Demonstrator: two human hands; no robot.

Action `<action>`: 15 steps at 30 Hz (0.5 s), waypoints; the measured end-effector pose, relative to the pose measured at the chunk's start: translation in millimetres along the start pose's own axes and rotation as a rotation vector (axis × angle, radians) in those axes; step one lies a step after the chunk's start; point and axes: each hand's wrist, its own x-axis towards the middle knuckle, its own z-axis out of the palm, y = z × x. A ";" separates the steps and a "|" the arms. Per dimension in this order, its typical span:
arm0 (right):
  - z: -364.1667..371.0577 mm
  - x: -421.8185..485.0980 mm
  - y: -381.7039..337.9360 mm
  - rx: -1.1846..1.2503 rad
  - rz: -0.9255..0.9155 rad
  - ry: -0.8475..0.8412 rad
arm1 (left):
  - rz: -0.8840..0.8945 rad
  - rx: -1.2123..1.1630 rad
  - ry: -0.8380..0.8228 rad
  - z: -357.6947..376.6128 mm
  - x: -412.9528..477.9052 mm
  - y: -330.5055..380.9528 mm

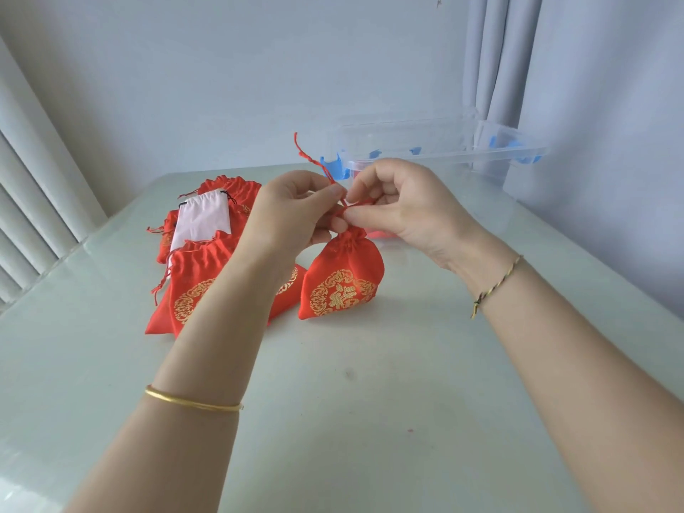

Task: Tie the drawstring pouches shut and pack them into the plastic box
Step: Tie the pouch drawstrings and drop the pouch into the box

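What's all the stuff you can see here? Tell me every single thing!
tied pouch: one, red with gold pattern, under both hands
drawstring: red, one end sticking up
other red pouches: several, exact count unclear, piled on the left
white pouch: one, white, on that pile
plastic box: one, clear with blue clips, behind the hands, something red inside
table: one, pale
curtain: pale grey, back right
gold bangle: one, left wrist
cord bracelet: one, right wrist
left hand: pinches the drawstring
right hand: pinches the drawstring
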 end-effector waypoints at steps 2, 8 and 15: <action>3.5 1.1 2.6 -0.058 -0.056 0.026 | -0.006 -0.006 0.013 -0.4 0.0 0.2; 7.6 0.4 -0.8 -0.455 -0.231 0.114 | 0.013 0.019 0.048 0.0 0.7 -0.9; 9.8 0.5 -1.0 -0.494 -0.172 0.106 | 0.040 0.004 0.175 -3.4 4.3 -0.4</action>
